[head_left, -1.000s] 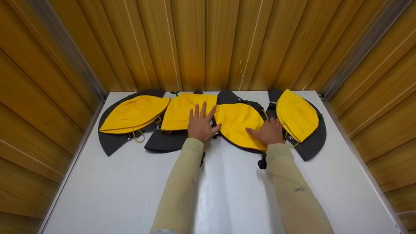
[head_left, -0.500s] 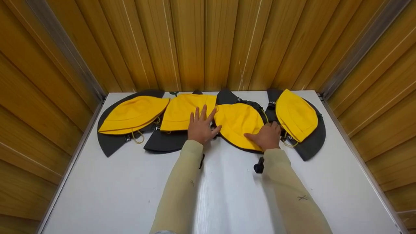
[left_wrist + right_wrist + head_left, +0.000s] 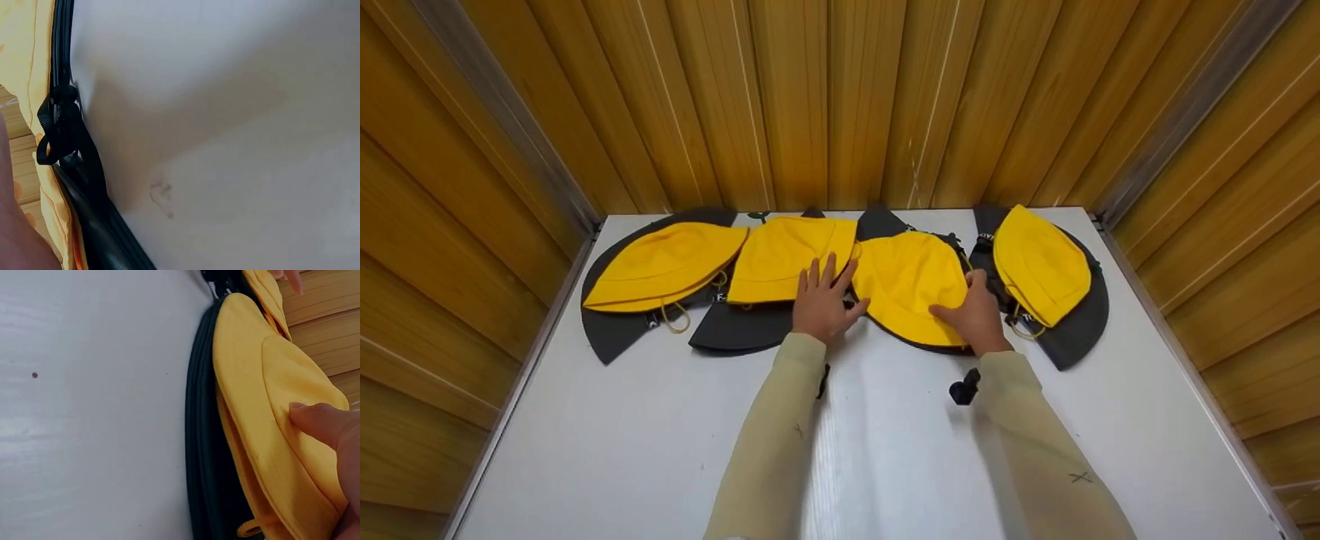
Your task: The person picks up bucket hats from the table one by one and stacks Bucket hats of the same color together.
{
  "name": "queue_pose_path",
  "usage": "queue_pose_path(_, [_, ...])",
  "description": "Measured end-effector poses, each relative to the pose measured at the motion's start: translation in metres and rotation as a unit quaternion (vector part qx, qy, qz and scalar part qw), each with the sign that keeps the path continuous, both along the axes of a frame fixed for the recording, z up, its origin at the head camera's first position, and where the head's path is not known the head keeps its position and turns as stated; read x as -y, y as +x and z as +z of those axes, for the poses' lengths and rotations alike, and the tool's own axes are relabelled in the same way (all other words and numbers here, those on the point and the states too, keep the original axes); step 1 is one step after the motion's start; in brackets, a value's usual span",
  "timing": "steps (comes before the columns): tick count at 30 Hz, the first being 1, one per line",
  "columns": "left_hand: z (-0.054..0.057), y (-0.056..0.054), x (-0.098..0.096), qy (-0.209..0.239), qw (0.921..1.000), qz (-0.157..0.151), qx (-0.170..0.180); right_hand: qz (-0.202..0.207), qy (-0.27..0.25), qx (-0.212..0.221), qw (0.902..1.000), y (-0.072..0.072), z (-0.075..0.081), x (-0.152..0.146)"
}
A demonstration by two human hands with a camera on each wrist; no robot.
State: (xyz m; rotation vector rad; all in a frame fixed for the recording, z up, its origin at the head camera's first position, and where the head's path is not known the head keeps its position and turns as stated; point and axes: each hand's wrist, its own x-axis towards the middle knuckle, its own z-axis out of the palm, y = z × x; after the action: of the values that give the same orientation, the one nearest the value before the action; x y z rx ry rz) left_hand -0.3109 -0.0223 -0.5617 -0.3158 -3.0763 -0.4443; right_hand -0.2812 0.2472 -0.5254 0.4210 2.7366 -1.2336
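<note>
Yellow bucket hats lie on dark grey, crescent-shaped visors with lettered straps. My left hand [image 3: 819, 306] rests flat with spread fingers on the right part of the second yellow hat [image 3: 776, 259] from the left. The right hand [image 3: 979, 321] grips the third yellow hat [image 3: 901, 274] by its right edge, thumb on top and the other fingers at the side, partly hidden. In the right wrist view the thumb [image 3: 318, 422] lies on the crown, above the brim. A dark visor [image 3: 202, 439] sticks out beneath that hat. The left wrist view shows a black strap buckle [image 3: 64, 124] by a yellow edge.
On the left lies another yellow hat [image 3: 664, 262] over a dark visor [image 3: 611, 330]. At the right, a tilted yellow hat [image 3: 1039, 266] covers part of its visor [image 3: 1091, 315]. The white tabletop [image 3: 885, 450] meets wood-grain panels [image 3: 787, 105] behind and at both sides.
The third hat has shifted slightly away over its visor, covering more of the dark strap. The right hand's fingers have straightened along its edge. The left hand has slid slightly nearer.
</note>
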Motion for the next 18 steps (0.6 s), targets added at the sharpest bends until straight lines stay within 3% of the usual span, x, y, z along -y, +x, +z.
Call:
queue_pose_path(5, [0.003,-0.002,-0.001,0.017,0.9998,-0.004,0.005,0.003,-0.028,-0.009,0.9996,0.001,0.009,-0.006])
queue_pose_path(10, [0.018,-0.005,-0.002,0.037,0.9991,-0.016,0.01,0.008,-0.045,-0.031,0.9985,0.002,0.024,-0.012])
queue_pose_path(14, [0.037,-0.008,-0.003,0.05,0.9983,-0.028,0.012,0.055,-0.042,-0.061,0.9957,0.009,0.046,-0.022])
queue_pose_path(18, [0.056,-0.013,0.0,0.096,0.9941,-0.048,0.015,0.112,-0.034,-0.088,0.9891,0.02,0.07,-0.031])
